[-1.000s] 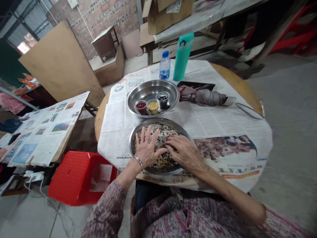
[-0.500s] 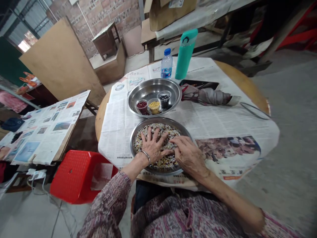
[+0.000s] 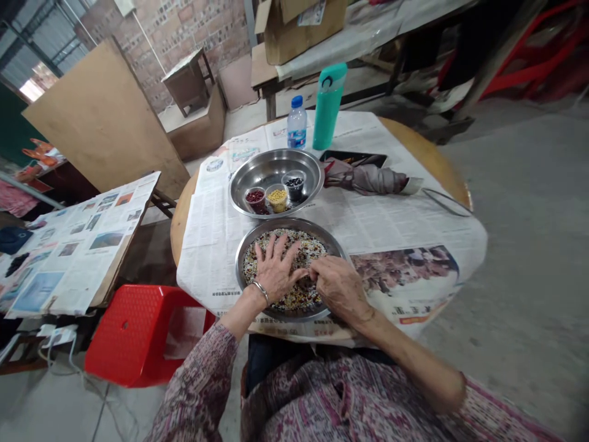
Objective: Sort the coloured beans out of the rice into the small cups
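Head view, with the clock face centred on the round, shallow stainless-steel pan [image 3: 240, 270] nearest the person and 12 pointing away from them: this pan holds a layer of mixed white, yellow, red and dark grains and beans [image 3: 297, 301]. The left hand [image 3: 276, 273], wearing a silver-coloured metal bangle [image 3: 261, 292], lies over the mix just toward 9 o'clock, fingers spread wide and palm down. The right hand [image 3: 339, 285] comes in from 4 o'clock, fingers curled inward over the mix, tips close to the left thumb; whether it pinches anything, I cannot tell.

At 12 sits a second round stainless-steel pan [image 3: 271, 170]. Inside, by its own clock, stand three clear plastic cups: one of dark red beans [image 3: 256, 199] at 7, one of yellow beans [image 3: 277, 199] at 6, one of black beans [image 3: 294, 186] at 4. Beyond it, at 12, stands a clear plastic bottle with a blue cap [image 3: 297, 126]; a tall teal bottle [image 3: 328, 107] is toward 1. A folded grey cloth umbrella [image 3: 368, 178] lies toward 2.
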Available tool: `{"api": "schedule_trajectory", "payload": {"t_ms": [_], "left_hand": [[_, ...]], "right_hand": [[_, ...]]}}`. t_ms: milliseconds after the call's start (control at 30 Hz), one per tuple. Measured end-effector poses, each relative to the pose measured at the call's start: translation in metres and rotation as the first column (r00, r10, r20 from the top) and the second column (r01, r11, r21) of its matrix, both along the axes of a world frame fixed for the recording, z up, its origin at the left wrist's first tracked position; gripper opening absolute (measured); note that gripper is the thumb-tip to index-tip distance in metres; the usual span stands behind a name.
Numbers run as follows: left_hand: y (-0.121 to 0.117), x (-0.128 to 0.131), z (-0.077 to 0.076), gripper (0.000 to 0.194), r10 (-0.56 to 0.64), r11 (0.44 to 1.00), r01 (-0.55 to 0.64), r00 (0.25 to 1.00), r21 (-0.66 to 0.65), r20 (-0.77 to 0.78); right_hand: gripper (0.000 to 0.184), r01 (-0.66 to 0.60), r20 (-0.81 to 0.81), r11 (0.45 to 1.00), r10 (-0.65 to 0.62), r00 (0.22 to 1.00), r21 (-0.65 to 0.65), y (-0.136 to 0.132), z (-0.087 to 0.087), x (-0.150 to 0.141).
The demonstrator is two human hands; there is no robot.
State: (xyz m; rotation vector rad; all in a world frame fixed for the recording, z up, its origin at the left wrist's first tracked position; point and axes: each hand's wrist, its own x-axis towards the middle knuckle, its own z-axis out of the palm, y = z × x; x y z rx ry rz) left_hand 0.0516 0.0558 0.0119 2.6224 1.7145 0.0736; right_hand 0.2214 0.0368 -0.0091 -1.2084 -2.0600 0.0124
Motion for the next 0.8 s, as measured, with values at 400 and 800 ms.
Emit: {"api": "schedule_trajectory", "payload": {"t_ms": [400,800], "left_hand": [[0.021,0.006,0.023,0.052,0.366,0.931,-0.364,0.924,-0.035,0.112],[0.041,0.057,0.011,0.036,0.189,0.981,-0.178,0.964,-0.075,0.188]], "right_hand": [[0.021,-0.027,-0.287,0.999,0.039,0.957,0.044,-0.001,0.001,-0.004],[0.023,-0.005,-0.525,0.999,0.022,0.851,0.033,-0.005,-0.011,0.001]]}}
